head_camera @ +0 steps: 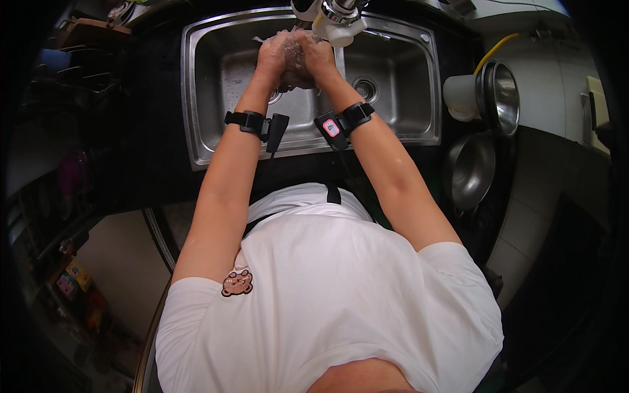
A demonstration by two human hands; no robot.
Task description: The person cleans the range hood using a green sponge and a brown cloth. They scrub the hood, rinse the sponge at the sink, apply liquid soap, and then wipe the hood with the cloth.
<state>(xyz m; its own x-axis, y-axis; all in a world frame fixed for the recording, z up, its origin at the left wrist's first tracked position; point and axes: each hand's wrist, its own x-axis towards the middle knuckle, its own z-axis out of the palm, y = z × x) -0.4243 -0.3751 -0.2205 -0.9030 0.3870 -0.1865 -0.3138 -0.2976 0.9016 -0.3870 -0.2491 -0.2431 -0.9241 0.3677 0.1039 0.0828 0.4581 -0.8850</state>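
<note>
Both hands are over the left bowl of a stainless-steel double sink (209, 98), close under the faucet (339, 22). Between them is a dark brownish, wet thing (297, 64); splashing water blurs it, and I cannot tell what it is. My left hand (271, 55) grips its left side, and my right hand (318, 53) grips its right side. The fingertips are mostly hidden by water and the faucet. Below the held thing, part of the left drain (274, 97) shows. Each wrist wears a black strap with a small black device.
The right bowl's drain (365, 90) lies right of my right wrist. Several metal basins (506, 98) stand on edge at the right, beside a white plastic container (459, 96), with another metal bowl (471, 172) nearer me. A yellow hose (496, 51) runs behind them. A dark rack (83, 73) stands left.
</note>
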